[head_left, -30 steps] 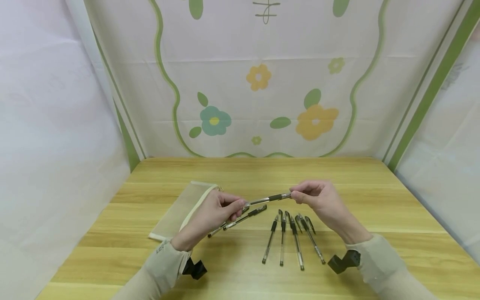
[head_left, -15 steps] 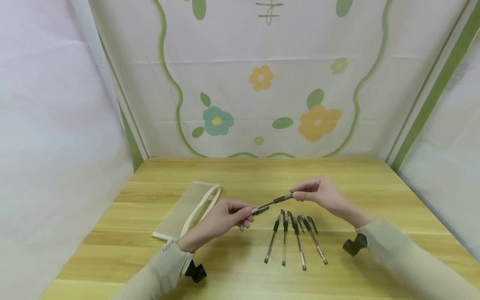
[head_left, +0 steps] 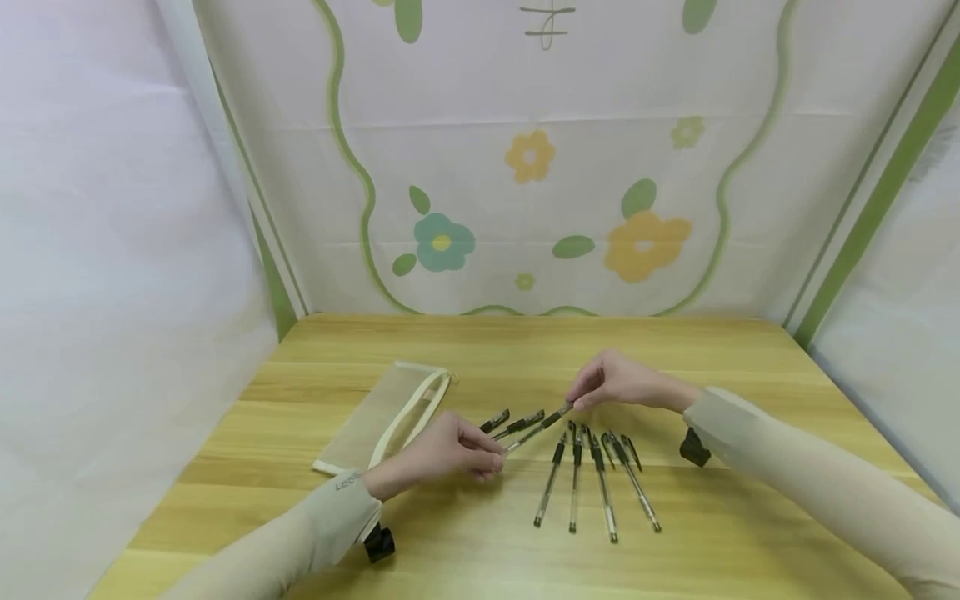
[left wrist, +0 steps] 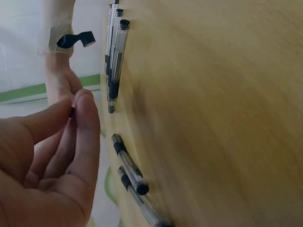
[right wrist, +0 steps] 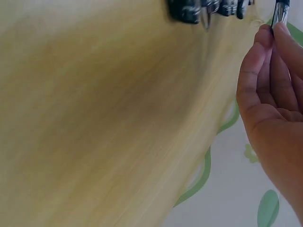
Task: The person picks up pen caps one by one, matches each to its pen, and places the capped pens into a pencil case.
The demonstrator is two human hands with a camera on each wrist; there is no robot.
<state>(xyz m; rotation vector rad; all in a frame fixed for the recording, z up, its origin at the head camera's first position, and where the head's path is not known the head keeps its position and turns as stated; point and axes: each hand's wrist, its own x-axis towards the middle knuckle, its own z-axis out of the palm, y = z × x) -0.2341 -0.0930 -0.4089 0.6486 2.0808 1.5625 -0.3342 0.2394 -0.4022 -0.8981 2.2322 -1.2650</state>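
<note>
Between both hands a clear pen (head_left: pixel 537 431) with a black grip slants above the table. My left hand (head_left: pixel 455 450) pinches its lower end between thumb and forefinger; in the left wrist view only a dark tip shows between those fingers. At the upper end my right hand (head_left: pixel 609 382) pinches the pen, also seen in the right wrist view, where the pen's tip section (right wrist: pixel 280 13) sticks out past the thumb. Just behind the left hand lie two similar pens (head_left: pixel 523 424), partly hidden by it. Several uncapped-looking pens (head_left: pixel 604 487) lie side by side to the right.
A beige mesh zip pouch (head_left: pixel 371 417) lies flat behind the left forearm, its zipped side partly open. The wooden table (head_left: pixel 712 342) ends at a white cloth backdrop (head_left: pixel 525 208) with printed flowers. Cloth walls stand on both sides.
Both hands have lowered the pen toward the table, and it now slants more steeply. The right hand has shifted left. The two pens behind the left hand show more than half a second ago.
</note>
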